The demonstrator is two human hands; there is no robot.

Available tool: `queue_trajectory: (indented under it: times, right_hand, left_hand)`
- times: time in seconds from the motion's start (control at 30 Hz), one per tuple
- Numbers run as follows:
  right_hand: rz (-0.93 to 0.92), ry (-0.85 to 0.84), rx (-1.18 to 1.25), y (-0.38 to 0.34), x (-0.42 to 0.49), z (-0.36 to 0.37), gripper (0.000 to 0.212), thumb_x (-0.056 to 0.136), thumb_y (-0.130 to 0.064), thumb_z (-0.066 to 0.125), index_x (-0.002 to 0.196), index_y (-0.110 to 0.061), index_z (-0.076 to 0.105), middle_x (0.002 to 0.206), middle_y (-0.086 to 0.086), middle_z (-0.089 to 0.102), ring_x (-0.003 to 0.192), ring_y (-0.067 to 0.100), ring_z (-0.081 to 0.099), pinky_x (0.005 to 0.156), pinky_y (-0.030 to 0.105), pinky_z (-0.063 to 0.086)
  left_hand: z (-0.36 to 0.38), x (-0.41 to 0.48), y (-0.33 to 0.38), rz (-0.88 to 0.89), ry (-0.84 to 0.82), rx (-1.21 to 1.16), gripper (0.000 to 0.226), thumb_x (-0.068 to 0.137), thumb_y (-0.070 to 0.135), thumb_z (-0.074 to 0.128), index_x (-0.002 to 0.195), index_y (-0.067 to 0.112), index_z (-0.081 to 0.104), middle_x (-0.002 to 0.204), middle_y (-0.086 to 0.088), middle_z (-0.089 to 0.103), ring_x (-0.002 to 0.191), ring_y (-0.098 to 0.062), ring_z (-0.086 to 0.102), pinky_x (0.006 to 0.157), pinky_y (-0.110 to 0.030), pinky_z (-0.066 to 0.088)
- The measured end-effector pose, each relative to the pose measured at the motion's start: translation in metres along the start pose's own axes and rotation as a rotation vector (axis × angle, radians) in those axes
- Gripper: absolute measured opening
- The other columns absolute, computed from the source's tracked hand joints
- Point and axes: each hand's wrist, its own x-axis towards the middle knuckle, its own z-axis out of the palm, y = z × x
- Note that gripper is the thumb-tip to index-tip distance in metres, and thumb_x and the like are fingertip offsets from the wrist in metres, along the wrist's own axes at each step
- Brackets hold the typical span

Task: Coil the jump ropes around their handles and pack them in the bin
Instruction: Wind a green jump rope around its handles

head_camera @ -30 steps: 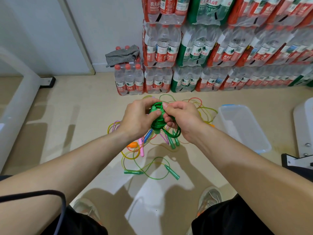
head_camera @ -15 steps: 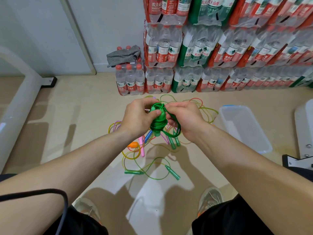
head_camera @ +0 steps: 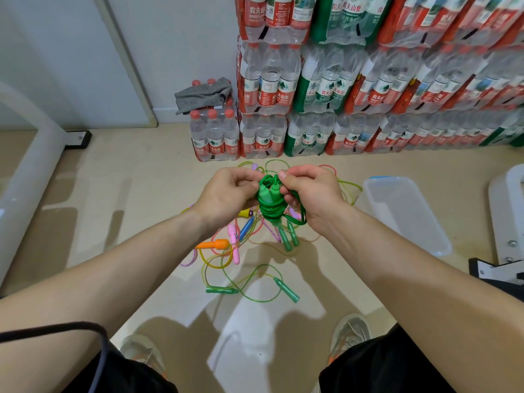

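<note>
Green jump rope (head_camera: 268, 207) hangs between my two hands, above the loose ropes (head_camera: 234, 245) on the floor, its cord wound round the paired handles. My left hand (head_camera: 226, 195) grips the bundle from the left, fingers curled. My right hand (head_camera: 310, 194) pinches a cord loop by the handle tops. I judge it light, the cord soft and springy, apt to unwind if let go, so I'd hold across the wraps. The clear bin (head_camera: 402, 214) sits on the floor to the right, well apart.
</note>
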Motion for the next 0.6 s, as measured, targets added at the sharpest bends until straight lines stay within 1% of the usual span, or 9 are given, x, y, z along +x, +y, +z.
queue_trajectory:
  times: [0.07, 0.17, 0.23, 0.3, 0.37, 0.43, 0.47, 0.53, 0.6]
  right_hand:
    - [0.017, -0.022, -0.007, -0.001, 0.001, -0.001, 0.013, 0.086, -0.009, 0.079, 0.084, -0.012, 0.066, 0.065, 0.003, 0.065, 0.053, 0.008, 0.060, 0.047, 0.018, 0.047]
    - [0.023, -0.040, -0.052, -0.001, 0.001, -0.003, 0.013, 0.084, -0.011, 0.080, 0.084, -0.013, 0.068, 0.063, -0.001, 0.064, 0.052, 0.007, 0.056, 0.047, 0.021, 0.043]
    - [0.024, -0.045, -0.068, -0.001, 0.001, -0.004, 0.012, 0.084, -0.012, 0.081, 0.085, -0.012, 0.068, 0.062, -0.002, 0.064, 0.051, 0.007, 0.054, 0.047, 0.022, 0.041]
    - [0.025, -0.049, -0.068, -0.002, 0.001, -0.004, 0.012, 0.084, -0.012, 0.081, 0.086, -0.011, 0.069, 0.063, -0.002, 0.063, 0.050, 0.006, 0.053, 0.046, 0.021, 0.041]
    - [0.017, -0.063, -0.064, -0.003, 0.001, -0.005, 0.012, 0.085, -0.013, 0.080, 0.085, -0.010, 0.069, 0.060, -0.002, 0.062, 0.050, 0.006, 0.052, 0.047, 0.021, 0.041]
    - [0.013, -0.079, -0.077, -0.005, -0.001, -0.004, 0.013, 0.087, -0.017, 0.079, 0.084, -0.010, 0.068, 0.056, -0.003, 0.060, 0.049, 0.007, 0.051, 0.048, 0.021, 0.042]
    - [0.024, -0.087, -0.080, -0.006, -0.002, -0.003, 0.016, 0.089, -0.021, 0.076, 0.083, -0.010, 0.067, 0.054, -0.002, 0.058, 0.047, 0.008, 0.050, 0.048, 0.020, 0.042]
    - [0.079, -0.105, -0.043, -0.011, -0.003, -0.002, 0.024, 0.098, -0.025, 0.066, 0.080, -0.009, 0.066, 0.055, 0.002, 0.056, 0.046, 0.010, 0.049, 0.046, 0.019, 0.042]
    - [0.138, -0.128, 0.019, -0.017, -0.004, -0.002, 0.028, 0.101, -0.017, 0.055, 0.078, -0.006, 0.065, 0.061, 0.006, 0.056, 0.051, 0.013, 0.050, 0.047, 0.020, 0.042]
  left_hand:
    - [-0.004, 0.000, -0.001, 0.003, -0.048, -0.017, 0.020, 0.102, 0.000, 0.048, 0.111, 0.002, 0.067, 0.085, -0.003, 0.075, 0.077, -0.009, 0.071, 0.074, -0.020, 0.059]
    - [-0.007, 0.000, 0.000, -0.010, -0.080, -0.024, 0.018, 0.101, -0.001, 0.050, 0.110, 0.001, 0.065, 0.088, -0.006, 0.073, 0.077, -0.007, 0.071, 0.075, -0.021, 0.060]
    - [-0.008, 0.000, 0.001, -0.016, -0.112, -0.043, 0.017, 0.099, -0.004, 0.052, 0.106, 0.003, 0.066, 0.086, -0.004, 0.073, 0.075, -0.007, 0.071, 0.071, -0.019, 0.059]
    - [-0.010, 0.000, 0.004, -0.022, -0.142, -0.054, 0.018, 0.097, -0.006, 0.054, 0.099, 0.007, 0.067, 0.083, -0.001, 0.074, 0.073, -0.008, 0.072, 0.068, -0.017, 0.057]
    - [-0.012, 0.000, 0.005, -0.028, -0.141, -0.045, 0.016, 0.096, -0.006, 0.057, 0.097, 0.007, 0.067, 0.086, -0.006, 0.073, 0.074, -0.013, 0.071, 0.068, -0.019, 0.058]
    - [-0.013, 0.002, 0.005, -0.038, -0.129, -0.048, 0.013, 0.095, -0.005, 0.059, 0.097, 0.006, 0.066, 0.087, -0.009, 0.073, 0.074, -0.014, 0.072, 0.068, -0.021, 0.059]
    - [-0.015, 0.003, 0.004, -0.045, -0.130, -0.052, 0.013, 0.095, -0.005, 0.059, 0.097, 0.005, 0.066, 0.086, -0.009, 0.073, 0.073, -0.014, 0.072, 0.067, -0.021, 0.059]
    - [-0.018, 0.004, 0.003, -0.065, -0.144, -0.060, 0.012, 0.095, -0.004, 0.059, 0.096, 0.005, 0.067, 0.084, -0.008, 0.075, 0.075, -0.016, 0.073, 0.070, -0.024, 0.061]
    - [-0.023, 0.007, 0.002, -0.092, -0.156, -0.088, 0.012, 0.095, -0.002, 0.058, 0.097, 0.005, 0.068, 0.086, -0.010, 0.076, 0.080, -0.019, 0.073, 0.078, -0.027, 0.062]
